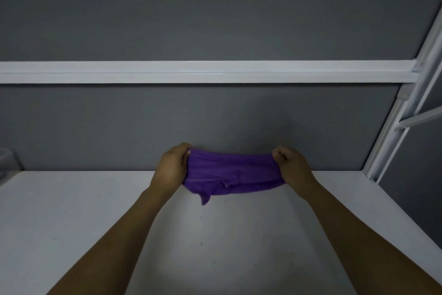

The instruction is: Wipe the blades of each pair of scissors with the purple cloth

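Two bare arms reach out over a white tabletop (pixel 71 211); the left hand (pixel 171 168) holds the left end of the purple cloth (pixel 230 174), and the right hand (pixel 293 165) holds the right end; the fingers (pixel 185 154) of the left hand are curled tight on the cloth's top left corner; the fingers of the right hand are curled and pinch its top right corner. The cloth is pulled wide between the two hands, up in the air above the far middle of the tabletop; it sags in folds, and one small corner hangs down near the left hand. Behind it is a gray wall (pixel 215 7) with a white rail (pixel 203 71) running across; a white metal frame (pixel 406 108) leans up on the right; a pale thing at the far left edge is too cut off to tell.
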